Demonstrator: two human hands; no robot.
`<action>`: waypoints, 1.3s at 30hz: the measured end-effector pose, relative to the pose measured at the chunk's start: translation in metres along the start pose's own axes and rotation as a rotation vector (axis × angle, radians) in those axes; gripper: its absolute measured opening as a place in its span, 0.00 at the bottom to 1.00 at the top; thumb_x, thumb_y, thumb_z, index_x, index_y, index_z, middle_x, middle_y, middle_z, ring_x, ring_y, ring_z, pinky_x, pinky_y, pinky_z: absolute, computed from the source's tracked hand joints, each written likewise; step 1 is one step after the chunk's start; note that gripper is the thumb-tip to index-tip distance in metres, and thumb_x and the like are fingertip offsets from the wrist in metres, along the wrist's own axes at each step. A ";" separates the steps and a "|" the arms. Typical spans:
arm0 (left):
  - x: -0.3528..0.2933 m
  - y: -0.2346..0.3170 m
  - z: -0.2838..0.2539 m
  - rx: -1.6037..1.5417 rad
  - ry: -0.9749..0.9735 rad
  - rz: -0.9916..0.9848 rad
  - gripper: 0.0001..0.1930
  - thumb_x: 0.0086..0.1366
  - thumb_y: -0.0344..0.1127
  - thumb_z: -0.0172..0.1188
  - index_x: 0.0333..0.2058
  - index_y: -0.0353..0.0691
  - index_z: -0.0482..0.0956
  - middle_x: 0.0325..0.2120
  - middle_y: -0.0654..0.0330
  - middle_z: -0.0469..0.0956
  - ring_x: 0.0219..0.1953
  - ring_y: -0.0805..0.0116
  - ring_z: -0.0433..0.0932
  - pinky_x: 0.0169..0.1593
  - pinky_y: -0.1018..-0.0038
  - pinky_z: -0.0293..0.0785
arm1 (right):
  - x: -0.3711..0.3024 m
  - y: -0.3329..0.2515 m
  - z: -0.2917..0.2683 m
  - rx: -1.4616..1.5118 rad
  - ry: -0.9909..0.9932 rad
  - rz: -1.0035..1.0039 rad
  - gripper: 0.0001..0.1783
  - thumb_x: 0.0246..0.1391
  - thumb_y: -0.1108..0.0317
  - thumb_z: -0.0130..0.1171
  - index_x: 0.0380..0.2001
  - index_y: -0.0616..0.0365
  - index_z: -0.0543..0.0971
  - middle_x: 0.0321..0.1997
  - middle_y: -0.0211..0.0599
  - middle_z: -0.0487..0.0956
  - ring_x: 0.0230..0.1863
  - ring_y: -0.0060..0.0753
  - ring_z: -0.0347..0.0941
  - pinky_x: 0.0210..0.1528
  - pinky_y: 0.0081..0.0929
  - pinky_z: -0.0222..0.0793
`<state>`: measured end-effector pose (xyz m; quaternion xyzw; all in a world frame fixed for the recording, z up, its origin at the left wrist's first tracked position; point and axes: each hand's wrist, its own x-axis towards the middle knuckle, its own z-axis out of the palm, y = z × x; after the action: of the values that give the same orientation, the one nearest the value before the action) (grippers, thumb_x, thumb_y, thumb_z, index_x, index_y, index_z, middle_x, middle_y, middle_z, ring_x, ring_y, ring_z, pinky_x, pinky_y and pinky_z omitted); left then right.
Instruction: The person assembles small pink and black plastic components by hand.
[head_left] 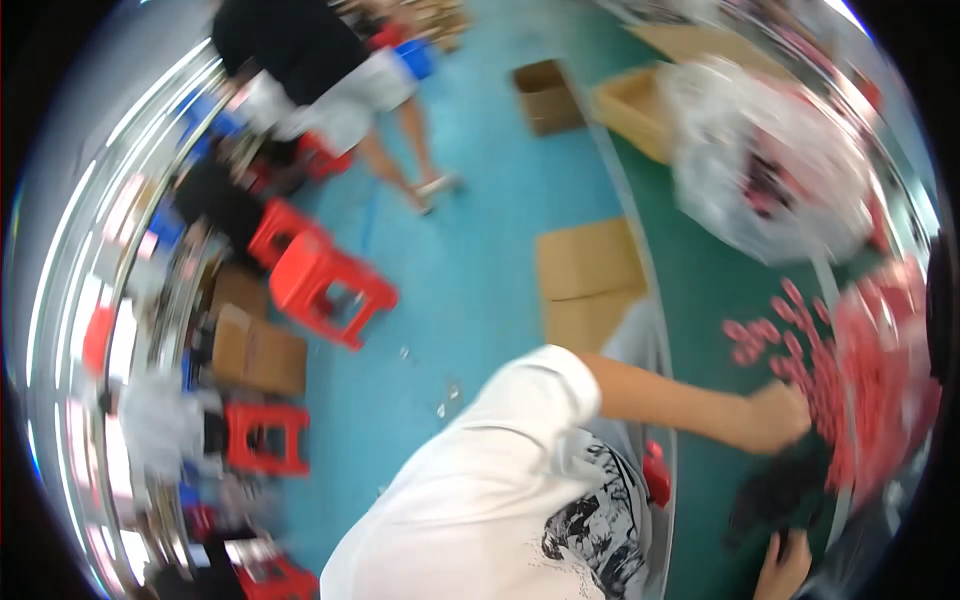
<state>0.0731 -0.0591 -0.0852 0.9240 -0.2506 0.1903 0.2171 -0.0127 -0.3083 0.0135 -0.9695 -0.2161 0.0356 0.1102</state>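
My left hand is closed in a loose fist over the green tabletop, at the edge of a heap of small pink oval pieces. Whatever its fingers may hold is hidden. Lower in the picture, my right hand pinches a small black piece, too blurred to name more exactly. Between the two hands lies a dark pile of black pieces. Several pink pieces are scattered past my left hand, and more of them fill a clear plastic bag beside the heap.
A large clear plastic bag stands farther along the green table, next to a yellow bin. Cardboard boxes sit along the table's edge. Across the blue floor are red stools, a brown carton and a person in black.
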 end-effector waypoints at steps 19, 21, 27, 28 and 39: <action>0.005 0.003 0.000 -0.065 -0.160 -0.092 0.19 0.50 0.41 0.62 0.37 0.34 0.78 0.40 0.46 0.76 0.36 0.53 0.79 0.38 0.63 0.76 | 0.060 0.045 -0.006 0.161 -0.165 -0.162 0.14 0.52 0.62 0.69 0.31 0.63 0.79 0.26 0.37 0.82 0.18 0.32 0.64 0.24 0.31 0.66; 0.009 0.003 -0.001 -0.097 -0.109 -0.052 0.17 0.51 0.39 0.62 0.36 0.34 0.77 0.37 0.47 0.76 0.35 0.53 0.80 0.37 0.63 0.76 | 0.062 0.061 0.004 0.122 -0.120 -0.107 0.16 0.51 0.60 0.70 0.33 0.61 0.80 0.31 0.42 0.84 0.19 0.36 0.67 0.25 0.34 0.66; 0.020 0.003 -0.027 -0.152 -0.168 -0.011 0.08 0.47 0.36 0.61 0.25 0.39 0.81 0.25 0.50 0.79 0.30 0.53 0.81 0.30 0.57 0.78 | 0.037 0.043 0.016 -0.055 0.206 -0.025 0.18 0.59 0.60 0.58 0.23 0.64 0.72 0.25 0.52 0.72 0.28 0.58 0.69 0.32 0.47 0.63; 0.015 0.000 -0.047 -0.103 -0.150 -0.074 0.07 0.49 0.36 0.60 0.26 0.40 0.81 0.25 0.52 0.79 0.29 0.53 0.81 0.30 0.58 0.78 | 0.048 0.034 0.015 -0.065 0.195 -0.012 0.18 0.58 0.59 0.59 0.23 0.63 0.73 0.25 0.51 0.73 0.29 0.58 0.70 0.32 0.47 0.64; -0.001 -0.011 -0.056 -0.145 -0.047 -0.004 0.14 0.56 0.37 0.66 0.37 0.37 0.75 0.35 0.57 0.72 0.41 0.57 0.75 0.39 0.64 0.74 | 0.034 0.024 0.008 0.075 0.254 0.080 0.13 0.55 0.62 0.63 0.27 0.60 0.74 0.19 0.41 0.74 0.21 0.44 0.71 0.24 0.35 0.64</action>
<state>0.0648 -0.0218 -0.0421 0.9106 -0.2668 0.1495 0.2779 0.0265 -0.3131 -0.0007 -0.9693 -0.1599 -0.0748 0.1711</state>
